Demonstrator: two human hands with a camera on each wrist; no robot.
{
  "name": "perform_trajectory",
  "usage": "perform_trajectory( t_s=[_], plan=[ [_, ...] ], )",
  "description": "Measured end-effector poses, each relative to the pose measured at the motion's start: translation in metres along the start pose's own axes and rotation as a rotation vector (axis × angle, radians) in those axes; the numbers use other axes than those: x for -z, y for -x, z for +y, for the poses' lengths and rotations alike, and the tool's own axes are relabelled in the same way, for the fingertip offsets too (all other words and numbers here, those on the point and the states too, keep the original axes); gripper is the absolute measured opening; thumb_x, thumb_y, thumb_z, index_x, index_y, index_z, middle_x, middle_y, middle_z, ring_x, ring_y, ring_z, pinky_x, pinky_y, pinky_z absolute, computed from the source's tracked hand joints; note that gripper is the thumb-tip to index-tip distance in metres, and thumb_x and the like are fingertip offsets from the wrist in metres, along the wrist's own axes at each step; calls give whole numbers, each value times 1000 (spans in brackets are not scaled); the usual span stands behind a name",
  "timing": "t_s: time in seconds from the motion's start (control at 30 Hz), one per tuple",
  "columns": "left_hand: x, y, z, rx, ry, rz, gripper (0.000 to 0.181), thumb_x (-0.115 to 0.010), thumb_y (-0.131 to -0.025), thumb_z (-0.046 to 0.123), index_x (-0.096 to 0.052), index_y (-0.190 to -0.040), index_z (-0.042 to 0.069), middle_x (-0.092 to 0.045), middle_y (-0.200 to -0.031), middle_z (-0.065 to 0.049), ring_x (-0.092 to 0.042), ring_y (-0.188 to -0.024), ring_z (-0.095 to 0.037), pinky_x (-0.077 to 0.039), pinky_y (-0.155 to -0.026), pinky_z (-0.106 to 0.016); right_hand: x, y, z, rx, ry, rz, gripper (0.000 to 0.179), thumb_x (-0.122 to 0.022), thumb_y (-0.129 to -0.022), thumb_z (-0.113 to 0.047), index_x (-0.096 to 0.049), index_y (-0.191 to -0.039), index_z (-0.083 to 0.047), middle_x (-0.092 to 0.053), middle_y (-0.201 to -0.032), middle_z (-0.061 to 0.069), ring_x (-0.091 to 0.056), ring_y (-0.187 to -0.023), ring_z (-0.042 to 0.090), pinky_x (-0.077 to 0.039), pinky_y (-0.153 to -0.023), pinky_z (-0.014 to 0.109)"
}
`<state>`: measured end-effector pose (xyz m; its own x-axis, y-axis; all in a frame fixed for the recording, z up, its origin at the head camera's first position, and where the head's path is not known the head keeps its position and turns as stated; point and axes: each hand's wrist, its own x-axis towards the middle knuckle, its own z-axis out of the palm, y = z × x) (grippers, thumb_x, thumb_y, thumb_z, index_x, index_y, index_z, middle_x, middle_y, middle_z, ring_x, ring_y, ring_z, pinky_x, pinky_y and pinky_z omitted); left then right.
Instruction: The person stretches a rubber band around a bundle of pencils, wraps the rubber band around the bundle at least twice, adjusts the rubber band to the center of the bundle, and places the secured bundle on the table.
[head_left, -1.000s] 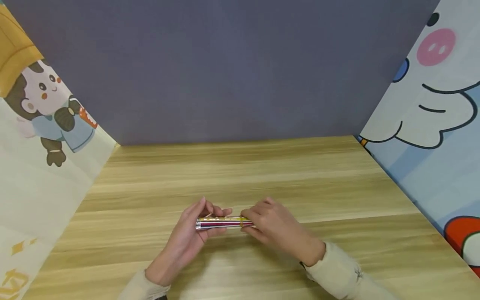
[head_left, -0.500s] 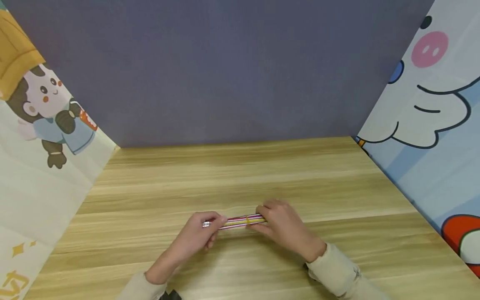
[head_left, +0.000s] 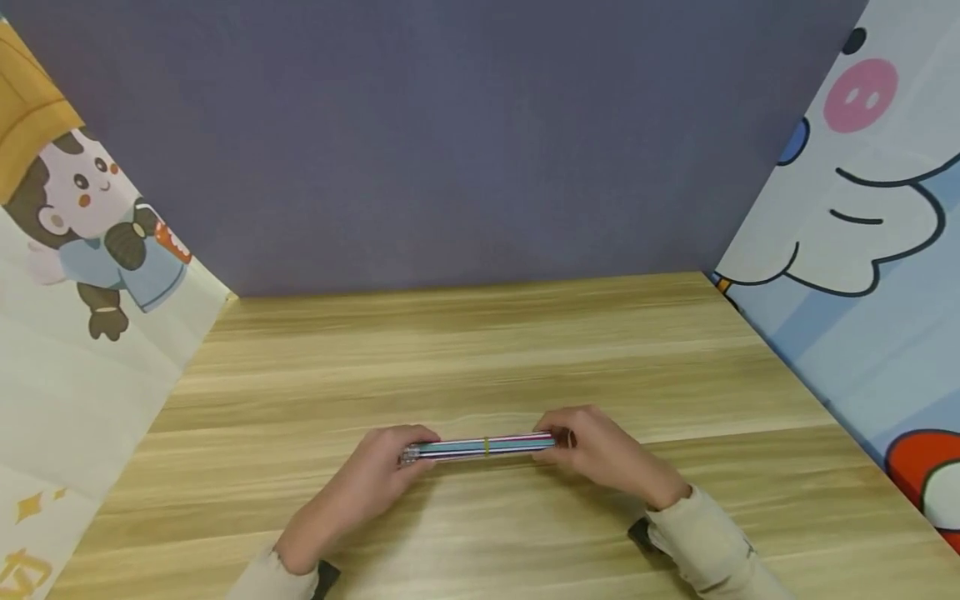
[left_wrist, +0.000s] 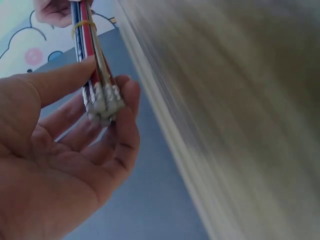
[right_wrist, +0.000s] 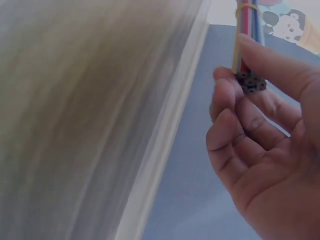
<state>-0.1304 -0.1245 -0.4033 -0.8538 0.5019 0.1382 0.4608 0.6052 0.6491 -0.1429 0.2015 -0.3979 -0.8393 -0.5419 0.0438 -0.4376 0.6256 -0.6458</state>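
Observation:
A bundle of striped pencils (head_left: 457,448) lies level between my two hands in the head view. Around its middle runs a yellow rubber band (head_left: 486,447). My left hand (head_left: 371,468) pinches the left end between thumb and fingers; there the left wrist view shows pale eraser tips (left_wrist: 104,104) clustered together. At the other end my right hand (head_left: 603,452) pinches the bundle, and the right wrist view shows dark, blunt, unsharpened ends (right_wrist: 252,83). The pencils are held above the table.
The wood-grain table (head_left: 480,358) spreads under both hands. A dark grey panel (head_left: 480,150) stands at its back. Cartoon-printed walls rise on the left (head_left: 112,400) and on the right (head_left: 862,333).
The left hand changed its hold on the left end, first covering it, now pinching it. The right hand slid rightwards to the far end, so more of the pencils shows. The bundle has rolled.

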Motion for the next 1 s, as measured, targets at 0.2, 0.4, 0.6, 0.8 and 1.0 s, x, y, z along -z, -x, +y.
perform_trajectory(
  t_s=[0.2, 0.4, 0.6, 0.8, 1.0],
  plan=[
    [-1, -10, 6, -27, -115, -58, 18, -78, -87, 13, -72, -104, 11, -72, -95, 3, -59, -77, -2, -52, -64, -21, 5, 2, 6, -29, -10, -2, 16, -77, -88, -28, -74, -103, -27, -65, -78, -14, -53, -60, 5, -49, -52, 23],
    [-2, -14, 9, -78, -227, -43, 17, -80, -85, 12, -71, -99, 10, -73, -91, 1, -55, -70, -4, -48, -58, -20, 5, 0, 13, -50, -24, -21, 28, -73, -91, -21, -71, -119, -17, -65, -77, -8, -52, -56, 4, -49, -51, 23],
    [-5, -11, 7, -57, -241, -58, 23, -81, -82, 9, -69, -102, 7, -70, -92, -2, -58, -76, -7, -52, -62, -23, 1, 1, 14, -45, -60, -88, 39, -70, -94, -16, -63, -131, -7, -66, -86, -8, -61, -72, 4, -55, -64, 24],
    [-5, -9, 5, -30, -196, -26, 36, -78, -82, 0, -66, -115, 5, -68, -103, -8, -64, -95, -22, -58, -80, -36, 0, 5, 13, -49, -152, -161, 57, -66, -98, -17, -42, -148, -3, -64, -98, -4, -62, -86, 9, -55, -72, 27],
    [-3, -7, 6, -32, -172, -29, 36, -74, -83, -6, -65, -117, 1, -65, -110, -13, -61, -106, -28, -57, -89, -41, -1, 7, 13, -57, -164, -149, 55, -65, -98, -20, -44, -146, -4, -64, -99, -4, -62, -88, 10, -55, -73, 27]
  ],
)
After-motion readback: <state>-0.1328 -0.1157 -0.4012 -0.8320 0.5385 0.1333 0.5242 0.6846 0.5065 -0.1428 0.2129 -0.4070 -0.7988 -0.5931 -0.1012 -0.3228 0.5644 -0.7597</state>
